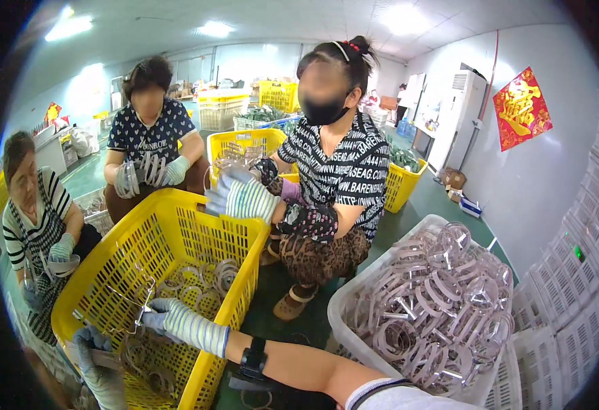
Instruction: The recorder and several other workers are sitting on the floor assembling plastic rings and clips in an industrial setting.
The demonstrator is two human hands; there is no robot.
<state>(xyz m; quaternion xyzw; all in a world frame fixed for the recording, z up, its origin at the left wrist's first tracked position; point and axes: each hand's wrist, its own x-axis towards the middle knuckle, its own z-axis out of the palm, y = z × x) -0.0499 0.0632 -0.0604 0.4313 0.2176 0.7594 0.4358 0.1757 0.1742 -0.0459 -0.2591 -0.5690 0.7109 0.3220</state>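
My right hand (180, 322), in a striped grey work glove, reaches over the yellow basket (248, 273) and pinches a thin, shiny, clear piece (144, 313); its full shape is hard to make out. Low at the left, my left hand (101, 376), also gloved, is closed on a pale curved band (96, 356) by the basket's near wall. Below both hands, several pale rings (207, 280) lie loose at the bottom of the basket. A black band (253, 358) circles my right wrist.
A white crate (340, 321) heaped with clear rings stands to my right. Across the basket, one co-worker's gloved hands (245, 197) hold rings, as do another's (150, 172). A third person (36, 219) sits at the left. Stacked white crates (552, 342) line the right wall.
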